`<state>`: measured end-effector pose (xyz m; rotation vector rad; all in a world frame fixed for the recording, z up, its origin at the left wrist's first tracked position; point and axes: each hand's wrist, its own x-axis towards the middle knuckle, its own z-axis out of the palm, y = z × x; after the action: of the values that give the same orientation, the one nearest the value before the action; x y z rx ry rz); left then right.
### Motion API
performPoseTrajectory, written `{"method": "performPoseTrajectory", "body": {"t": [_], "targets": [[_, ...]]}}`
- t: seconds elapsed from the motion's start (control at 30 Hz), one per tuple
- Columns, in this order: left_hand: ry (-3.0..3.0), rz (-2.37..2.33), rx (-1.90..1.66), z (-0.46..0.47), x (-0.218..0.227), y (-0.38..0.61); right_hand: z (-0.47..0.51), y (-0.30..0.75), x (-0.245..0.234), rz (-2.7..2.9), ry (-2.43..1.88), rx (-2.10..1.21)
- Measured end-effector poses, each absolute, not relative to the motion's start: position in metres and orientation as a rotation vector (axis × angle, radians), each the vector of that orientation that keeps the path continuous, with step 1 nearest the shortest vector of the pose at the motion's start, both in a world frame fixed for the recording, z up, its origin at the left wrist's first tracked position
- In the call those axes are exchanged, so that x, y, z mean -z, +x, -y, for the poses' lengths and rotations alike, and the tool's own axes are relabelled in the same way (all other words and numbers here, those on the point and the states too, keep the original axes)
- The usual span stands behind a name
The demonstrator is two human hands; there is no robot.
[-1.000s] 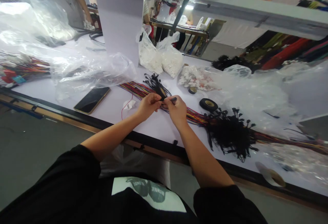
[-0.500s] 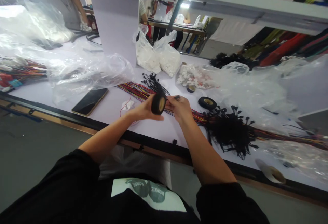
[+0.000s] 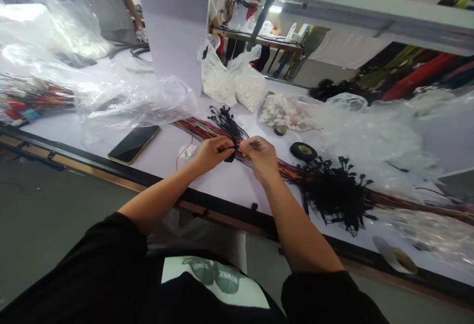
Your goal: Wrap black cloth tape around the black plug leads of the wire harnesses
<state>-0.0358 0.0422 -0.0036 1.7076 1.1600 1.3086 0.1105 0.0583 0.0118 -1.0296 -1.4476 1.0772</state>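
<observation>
- Since half a second ago, the left hand [image 3: 215,152] has turned its roll of black tape [image 3: 230,157]: the round face showed then, and now I see it nearly edge-on, closer to the right hand [image 3: 261,156].
- The left fingers are closed on that roll, above one bundle of coloured wires [image 3: 194,127] lying across the counter [image 3: 218,178].
- The right fingers are pinched together just beside the roll, with one small dark piece [image 3: 255,144] in their grip, too blurred for me to name.
- One tuft of black connectors [image 3: 226,121] fans out behind the hands; one larger black pile [image 3: 335,193] sits to the right, its pieces too tangled to count.
- Two more black rolls lie behind the right hand: a large one [image 3: 303,151] and a small one [image 3: 280,130].
- Two bags of white pieces [image 3: 234,89] stand at the back, with one flatter bag of white and reddish pieces [image 3: 285,112] near them.
- One phone [image 3: 134,144] lies left of the hands, near the front edge.
- The shirt print [image 3: 217,277] reads "BROWNIE" and what looks like "BLONDIE", upside down from here.
- A black strip [image 3: 222,207] lines the front edge; bare counter shows between it and the hands.
- One pale roll [image 3: 388,254] rests right at that edge.
</observation>
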Motion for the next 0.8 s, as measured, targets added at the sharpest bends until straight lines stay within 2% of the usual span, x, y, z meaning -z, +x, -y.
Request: {"method": "performPoseTrajectory", "body": {"t": [0.07,0.13,0.27,0.43,0.57,0.7,0.8], "targets": [[1.746,-1.223,-1.333,-0.04,0.002,-0.036,-0.057,0.107,-0.011,1.425,-1.028,-1.245],[1.77,-1.249,-1.342,-0.039,0.003,-0.035,-0.056,0.106,-0.01,1.473,-1.053,-1.274],[1.694,-1.155,-1.409,-0.043,0.012,-0.028,-0.057,0.108,-0.006,1.585,-1.123,-0.981],[1.127,-0.945,-1.522,-0.049,0.015,-0.021,-0.062,0.113,-0.004,1.618,-1.153,-0.66],[0.947,-0.793,-1.229,-0.048,0.007,-0.029,-0.061,0.113,-0.006,1.745,-1.014,-0.504],[0.904,-0.634,-0.978,-0.045,0.001,-0.039,-0.057,0.11,-0.007,1.76,-0.98,-0.583],[0.885,-0.623,-1.019,-0.044,0.002,-0.039,-0.057,0.108,-0.007,1.565,-1.007,-0.88]]}}
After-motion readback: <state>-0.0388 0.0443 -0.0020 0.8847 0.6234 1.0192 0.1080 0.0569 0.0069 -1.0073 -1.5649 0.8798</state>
